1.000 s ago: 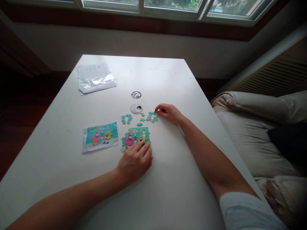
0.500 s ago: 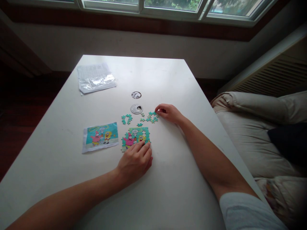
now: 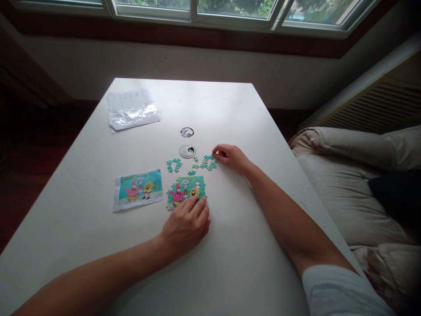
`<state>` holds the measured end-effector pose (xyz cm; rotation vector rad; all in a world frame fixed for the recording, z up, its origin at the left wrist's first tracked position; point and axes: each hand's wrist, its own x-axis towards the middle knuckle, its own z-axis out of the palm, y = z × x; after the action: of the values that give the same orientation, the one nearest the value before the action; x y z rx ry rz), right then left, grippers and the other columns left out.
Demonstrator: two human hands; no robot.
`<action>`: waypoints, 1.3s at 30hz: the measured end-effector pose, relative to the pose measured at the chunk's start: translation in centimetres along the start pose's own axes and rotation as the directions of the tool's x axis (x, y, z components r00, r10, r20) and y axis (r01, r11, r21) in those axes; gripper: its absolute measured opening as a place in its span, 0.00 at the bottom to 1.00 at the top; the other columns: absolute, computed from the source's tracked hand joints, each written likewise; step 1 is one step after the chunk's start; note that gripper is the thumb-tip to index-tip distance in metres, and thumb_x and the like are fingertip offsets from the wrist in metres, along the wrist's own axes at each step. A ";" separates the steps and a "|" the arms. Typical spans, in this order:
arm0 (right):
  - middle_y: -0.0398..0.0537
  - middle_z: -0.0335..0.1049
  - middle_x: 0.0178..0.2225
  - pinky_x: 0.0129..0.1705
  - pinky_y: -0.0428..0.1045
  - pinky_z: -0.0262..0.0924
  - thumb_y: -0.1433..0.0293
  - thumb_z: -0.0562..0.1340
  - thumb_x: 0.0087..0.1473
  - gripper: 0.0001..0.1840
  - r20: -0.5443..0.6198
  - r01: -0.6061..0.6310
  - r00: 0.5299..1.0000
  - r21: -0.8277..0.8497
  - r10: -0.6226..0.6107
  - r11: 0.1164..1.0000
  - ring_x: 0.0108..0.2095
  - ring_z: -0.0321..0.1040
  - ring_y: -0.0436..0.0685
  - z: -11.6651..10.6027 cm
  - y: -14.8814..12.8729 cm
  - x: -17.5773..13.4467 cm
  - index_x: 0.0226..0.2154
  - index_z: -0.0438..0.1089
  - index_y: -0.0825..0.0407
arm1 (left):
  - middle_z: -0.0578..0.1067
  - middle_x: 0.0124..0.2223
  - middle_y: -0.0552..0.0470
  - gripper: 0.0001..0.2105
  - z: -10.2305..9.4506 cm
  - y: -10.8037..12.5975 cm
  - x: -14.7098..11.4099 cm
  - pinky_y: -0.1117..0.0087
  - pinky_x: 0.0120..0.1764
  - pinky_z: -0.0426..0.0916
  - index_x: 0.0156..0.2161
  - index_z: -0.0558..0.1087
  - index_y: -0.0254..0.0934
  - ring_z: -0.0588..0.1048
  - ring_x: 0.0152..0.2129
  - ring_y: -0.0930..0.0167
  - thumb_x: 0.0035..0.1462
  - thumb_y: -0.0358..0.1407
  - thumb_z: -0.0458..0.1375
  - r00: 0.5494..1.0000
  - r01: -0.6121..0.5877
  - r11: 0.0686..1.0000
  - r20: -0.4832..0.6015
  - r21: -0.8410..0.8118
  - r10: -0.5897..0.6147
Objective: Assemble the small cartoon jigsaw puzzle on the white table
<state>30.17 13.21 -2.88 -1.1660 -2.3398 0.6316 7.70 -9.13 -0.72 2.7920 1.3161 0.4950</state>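
Observation:
A partly joined jigsaw puzzle [image 3: 179,193] with cartoon figures lies on the table, with a gap in its upper right part. My left hand [image 3: 187,221] rests palm down over its lower edge, fingers laid out on it and hiding that part. Beyond the puzzle, loose teal and pale jigsaw pieces [image 3: 209,163] form a cluster on the right. At the cluster's far right edge, my right hand [image 3: 231,157] has thumb and forefinger closed on a jigsaw piece, mostly covered by the fingertips. Another small group of pieces [image 3: 174,165] sits to the left.
A printed reference picture [image 3: 140,189] lies left of the puzzle. Papers in a clear plastic bag [image 3: 133,109] are at the far left of the white table [image 3: 230,105]. Two round metal fittings [image 3: 187,151] are set in the tabletop. A beige sofa [image 3: 335,188] stands at the right.
The whole view has shifted down very slightly. Both hands stay in nearly the same places, and no piece has plainly moved.

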 end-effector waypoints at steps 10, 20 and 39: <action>0.44 0.68 0.28 0.34 0.48 0.53 0.69 0.59 0.58 0.07 -0.084 0.056 0.995 -0.064 -0.061 0.996 0.29 0.60 0.52 0.9 -1.6 0.0 0.35 0.74 0.50 | 0.75 0.57 0.40 0.14 -0.1 0.0 0.0 0.56 0.53 0.73 0.50 0.75 0.31 0.74 0.53 0.56 0.64 0.35 0.55 1.000 -0.008 1.000 0.015 0.015 0.008; 0.46 0.70 0.32 0.37 0.48 0.54 0.76 0.60 0.53 0.08 0.102 0.239 0.968 -0.076 -0.231 0.968 0.34 0.62 0.54 1.4 -4.0 -0.3 0.34 0.73 0.49 | 0.75 0.57 0.39 0.14 0.0 0.0 0.0 0.56 0.53 0.72 0.51 0.74 0.30 0.74 0.53 0.55 0.64 0.35 0.55 1.000 -0.006 1.000 0.012 0.012 0.006; 0.47 0.69 0.33 0.41 0.50 0.56 0.75 0.60 0.55 0.07 0.075 0.232 0.970 -0.028 -0.229 0.972 0.36 0.63 0.56 2.0 -5.3 -0.4 0.35 0.71 0.49 | 0.76 0.57 0.41 0.14 0.0 0.0 0.0 0.56 0.52 0.73 0.51 0.75 0.30 0.75 0.53 0.56 0.64 0.35 0.54 1.000 -0.008 1.000 -0.005 0.015 0.008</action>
<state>26.05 9.63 -1.49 -0.8801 -2.5089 0.5576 7.69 -9.08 -0.72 2.8108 1.3162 0.4940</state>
